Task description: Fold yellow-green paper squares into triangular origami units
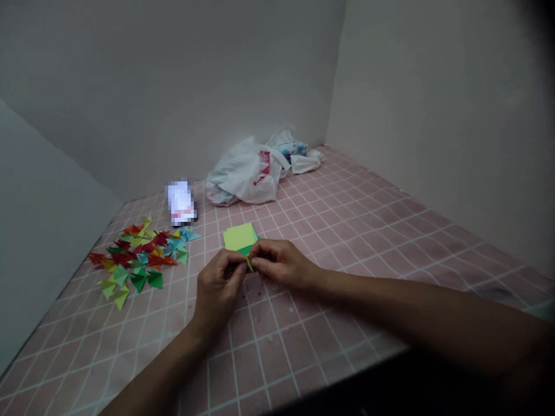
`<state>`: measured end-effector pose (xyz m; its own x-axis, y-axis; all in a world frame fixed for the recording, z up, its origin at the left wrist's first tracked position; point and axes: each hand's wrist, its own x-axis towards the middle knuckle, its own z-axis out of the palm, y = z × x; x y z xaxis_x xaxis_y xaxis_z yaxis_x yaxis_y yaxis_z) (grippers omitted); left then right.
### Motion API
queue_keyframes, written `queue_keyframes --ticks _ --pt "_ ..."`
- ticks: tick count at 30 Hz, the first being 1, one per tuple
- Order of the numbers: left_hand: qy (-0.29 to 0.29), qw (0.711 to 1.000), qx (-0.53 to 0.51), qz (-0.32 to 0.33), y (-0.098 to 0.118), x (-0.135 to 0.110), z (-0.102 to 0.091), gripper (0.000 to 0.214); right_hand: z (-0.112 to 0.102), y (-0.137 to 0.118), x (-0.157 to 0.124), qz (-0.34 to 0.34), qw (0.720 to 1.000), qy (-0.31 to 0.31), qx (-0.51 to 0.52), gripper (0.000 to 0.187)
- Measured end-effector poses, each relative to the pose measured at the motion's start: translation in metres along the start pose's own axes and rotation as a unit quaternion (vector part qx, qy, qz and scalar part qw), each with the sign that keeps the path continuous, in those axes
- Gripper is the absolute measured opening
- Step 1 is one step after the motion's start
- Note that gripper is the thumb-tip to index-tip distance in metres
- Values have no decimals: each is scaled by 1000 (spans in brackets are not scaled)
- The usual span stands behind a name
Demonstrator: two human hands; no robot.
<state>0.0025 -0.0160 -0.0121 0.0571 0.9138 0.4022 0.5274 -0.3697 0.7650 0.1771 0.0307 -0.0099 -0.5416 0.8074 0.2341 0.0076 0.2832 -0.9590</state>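
Between my two hands is a small, narrow piece of folded yellow paper [249, 264]. My left hand [220, 283] pinches it from the left with thumb and forefinger. From the right, the fingertips of my right hand [281, 264] are closed on the same piece. My fingers cover much of it, so its full shape is hidden. Just behind the hands lies a stack of square paper sheets [240, 236], yellow-green on top with green showing at the edges. Its near side is partly hidden by my fingers.
Left on the pink checked tablecloth [303, 346] lies a pile of folded paper pieces [139, 245] in several colours. Behind it is a lit phone [181, 202], its screen blurred. White plastic bags [247, 173] and a crumpled white tissue [304, 164] rest near the back wall.
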Motion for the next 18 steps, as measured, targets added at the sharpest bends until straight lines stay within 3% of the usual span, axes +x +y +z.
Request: queue_keyframes --ticks 10,14,18 --pt "22 998 42 46 12 -1 1 8 2 -4 -4 -74 984 34 -155 9" --pt "34 999 10 9 10 -2 2 5 2 -5 -2 -59 986 84 -134 9" --pt "52 997 -49 -20 6 -3 2 1 0 -3 3 22 992 122 -28 7"
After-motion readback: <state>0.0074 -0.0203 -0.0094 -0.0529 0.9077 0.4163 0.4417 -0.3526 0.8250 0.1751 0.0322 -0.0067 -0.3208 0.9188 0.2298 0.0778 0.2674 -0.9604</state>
